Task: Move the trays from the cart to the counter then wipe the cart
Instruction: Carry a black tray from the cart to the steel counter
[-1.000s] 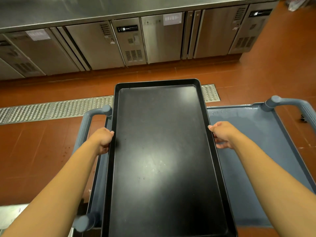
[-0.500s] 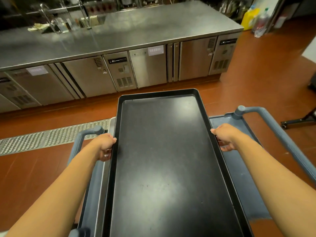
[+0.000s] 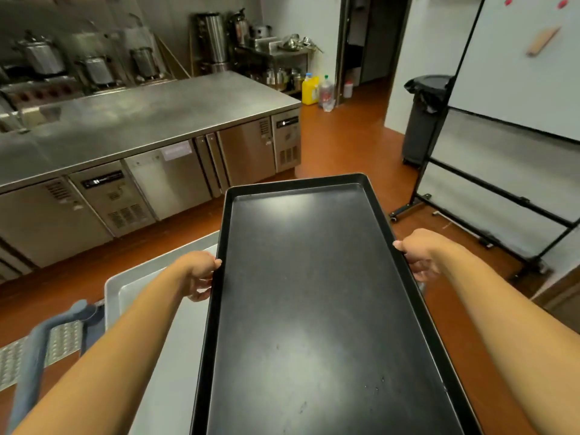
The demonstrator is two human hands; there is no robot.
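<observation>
1. Black tray (image 3: 317, 309), long and shallow, nothing in it. Held lengthwise out in front of the person, above the floor, its far short end towards the steel bench (image 3: 150, 120) but well apart from it.
2. Left hand (image 3: 201, 274) grips the tray's left long rim about midway along. Thumb tip sits on the rim's top edge; fingers (image 3: 197, 295) curl under the tray.
3. Right hand (image 3: 417, 255) grips the right long rim opposite the left hand. Thumb lies on the rim; fingers curl below, only partly in view.
4. Silver tray (image 3: 163, 324) lies lower left, beneath the left forearm, partly hidden by the black tray.
5. Cart (image 3: 34, 353): only its grey-blue handle shows, at the lower left edge beside the silver tray. Cannot tell from here how the silver tray sits on it.
6. Bench top is bare steel at the near part; refrigerated cabinet doors run along its front.
7. Behind the bench: several steel pots (image 3: 94, 69) on a cooker.
8. Far right: black bin (image 3: 423, 120) and a wheeled whiteboard (image 3: 508, 127).
9. Yellow jug (image 3: 310, 89) stands on the red-brown floor (image 3: 345, 146) past the bench end.
</observation>
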